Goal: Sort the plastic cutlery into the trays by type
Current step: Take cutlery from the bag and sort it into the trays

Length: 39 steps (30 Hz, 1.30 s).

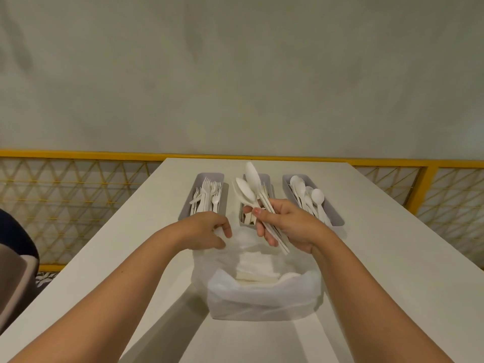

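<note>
Bag [262,297]; cutlery [251,183] between right fingers [270,238]

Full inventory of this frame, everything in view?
table: 1, white, under all
fork tray: 1, grey, far left
forks: several, white, in fork tray
mid tray: 1, grey, far centre, contents unclear
spoon tray: 1, grey, far right
spoons: several, white, in spoon tray
bag: 1, clear-white, near centre
bundle: 1, white cutlery, over mid tray
railing: 1, yellow, behind table
wall: 1, grey, background
dark shape: 1, left edge, unclear
left grip: bare hand, holds bag rim
right grip: bare hand, holds bundle
</note>
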### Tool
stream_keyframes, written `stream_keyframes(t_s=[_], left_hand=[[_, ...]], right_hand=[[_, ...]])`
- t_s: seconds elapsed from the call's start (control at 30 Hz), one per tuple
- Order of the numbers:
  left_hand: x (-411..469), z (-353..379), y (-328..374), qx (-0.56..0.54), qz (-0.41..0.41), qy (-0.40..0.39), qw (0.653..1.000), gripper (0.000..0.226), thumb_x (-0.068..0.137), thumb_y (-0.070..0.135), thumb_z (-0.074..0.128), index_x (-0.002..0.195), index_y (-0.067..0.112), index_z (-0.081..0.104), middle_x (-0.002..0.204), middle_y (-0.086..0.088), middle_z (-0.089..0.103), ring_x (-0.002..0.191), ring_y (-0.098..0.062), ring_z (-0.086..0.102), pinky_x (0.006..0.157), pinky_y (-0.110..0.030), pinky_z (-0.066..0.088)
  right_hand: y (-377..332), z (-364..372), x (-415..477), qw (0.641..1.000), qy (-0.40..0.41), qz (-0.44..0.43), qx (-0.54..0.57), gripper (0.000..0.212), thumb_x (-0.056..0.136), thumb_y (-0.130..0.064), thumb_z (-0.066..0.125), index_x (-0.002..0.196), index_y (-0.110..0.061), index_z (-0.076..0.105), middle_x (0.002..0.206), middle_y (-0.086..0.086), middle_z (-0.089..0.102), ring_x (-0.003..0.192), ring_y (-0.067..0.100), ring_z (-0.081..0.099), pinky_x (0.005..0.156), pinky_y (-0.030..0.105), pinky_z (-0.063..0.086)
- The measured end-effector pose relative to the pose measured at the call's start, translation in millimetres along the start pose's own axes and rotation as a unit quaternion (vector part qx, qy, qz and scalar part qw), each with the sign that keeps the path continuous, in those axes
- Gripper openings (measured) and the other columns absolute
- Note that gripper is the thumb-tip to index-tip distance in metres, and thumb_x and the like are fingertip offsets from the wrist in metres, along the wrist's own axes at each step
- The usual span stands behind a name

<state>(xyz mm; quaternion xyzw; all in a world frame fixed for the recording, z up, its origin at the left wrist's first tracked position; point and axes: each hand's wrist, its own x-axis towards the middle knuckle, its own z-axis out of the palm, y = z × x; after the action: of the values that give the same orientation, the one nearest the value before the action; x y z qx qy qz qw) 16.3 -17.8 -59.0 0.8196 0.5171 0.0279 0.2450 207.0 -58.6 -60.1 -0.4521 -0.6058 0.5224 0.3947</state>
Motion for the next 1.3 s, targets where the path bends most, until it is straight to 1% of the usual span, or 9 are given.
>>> stream_keyframes(t_s=[0.17,0.33,0.43,0.57,0.7,0.83,0.9,1.03,1.3], left_hand=[[3,-8,21,-0.163,0.076,0.16,0.971,0.023,0.095,0.031,0.049,0.098,0.017,0.067,0.09,0.005,0.06,0.089,-0.015,0.057,0.078,-0.028,0.047],[12,-12,45,-0.445,0.075,0.131,0.883,0.036,0.096,0.045,0.04,0.1,0.021,0.066,0.093,0.002,0.067,0.086,-0.015,0.063,0.076,-0.028,0.054],[19,-11,52,-0.474,0.079,0.131,0.867,0.038,0.097,0.037,0.042,0.107,0.008,0.066,0.091,-0.008,0.067,0.08,-0.016,0.064,0.077,-0.032,0.055],[23,-8,62,-0.516,0.061,0.133,0.844,0.032,0.098,0.02,0.038,0.099,0.002,0.065,0.077,-0.011,0.066,0.061,-0.013,0.063,0.054,-0.022,0.053],[29,-7,66,-0.535,0.024,0.145,0.832,0.03,0.097,0.013,0.035,0.094,0.002,0.062,0.078,-0.01,0.066,0.066,-0.018,0.064,0.059,-0.027,0.055],[39,-15,62,-0.615,-0.02,0.174,0.769,0.027,0.098,0.013,0.031,0.093,0.003,0.055,0.072,-0.01,0.061,0.066,-0.023,0.061,0.068,-0.035,0.054],[47,-25,52,-0.645,-0.038,0.161,0.746,0.03,0.101,0.02,0.027,0.092,0.005,0.052,0.063,-0.006,0.049,0.053,-0.018,0.049,0.055,-0.031,0.052],[66,-47,18,-0.55,-0.1,0.14,0.818,0.021,0.099,0.008,0.031,0.083,0.003,0.044,0.065,-0.006,0.036,0.052,-0.015,0.03,0.043,-0.024,0.031],[103,-49,-18,-0.405,-0.189,0.25,0.859,0.019,0.094,-0.006,0.043,0.109,-0.008,0.053,0.083,-0.018,0.059,0.058,-0.016,0.053,0.041,-0.019,0.048]], right_hand=[[-15,-4,12,0.998,0.024,-0.004,0.063,0.024,0.1,-0.023,0.042,0.102,-0.009,0.061,0.055,0.002,0.053,0.035,0.007,0.037,0.038,0.017,0.032],[-25,-6,14,0.993,0.016,-0.004,0.113,0.024,0.1,-0.022,0.04,0.096,-0.007,0.059,0.052,0.003,0.052,0.035,0.006,0.035,0.034,0.015,0.03],[-26,-5,14,0.995,0.021,0.002,0.099,0.021,0.101,-0.022,0.039,0.094,-0.011,0.055,0.054,0.004,0.053,0.035,0.006,0.038,0.035,0.016,0.032],[-25,-6,17,0.998,0.059,0.004,0.025,0.022,0.102,-0.022,0.036,0.116,-0.013,0.051,0.063,0.009,0.058,0.042,0.011,0.047,0.041,0.021,0.04],[-23,-9,14,0.992,0.12,0.017,-0.026,0.024,0.102,-0.02,0.036,0.116,-0.01,0.052,0.068,0.01,0.062,0.052,0.019,0.059,0.048,0.027,0.052],[-24,-14,12,0.986,0.16,0.049,-0.003,0.021,0.102,-0.015,0.033,0.119,-0.01,0.045,0.066,0.011,0.063,0.046,0.017,0.063,0.046,0.027,0.055],[-24,-17,11,0.982,0.177,0.056,-0.015,0.019,0.102,-0.016,0.035,0.115,-0.008,0.046,0.064,0.009,0.061,0.042,0.014,0.06,0.042,0.024,0.052],[-25,-20,7,0.978,0.19,0.074,-0.052,0.014,0.101,-0.019,0.038,0.091,-0.016,0.049,0.06,0.003,0.048,0.042,0.009,0.034,0.036,0.017,0.03],[-25,-20,8,0.977,0.168,0.11,-0.07,0.018,0.098,-0.038,0.041,0.095,-0.022,0.05,0.063,0.0,0.045,0.047,0.007,0.033,0.04,0.017,0.029]])
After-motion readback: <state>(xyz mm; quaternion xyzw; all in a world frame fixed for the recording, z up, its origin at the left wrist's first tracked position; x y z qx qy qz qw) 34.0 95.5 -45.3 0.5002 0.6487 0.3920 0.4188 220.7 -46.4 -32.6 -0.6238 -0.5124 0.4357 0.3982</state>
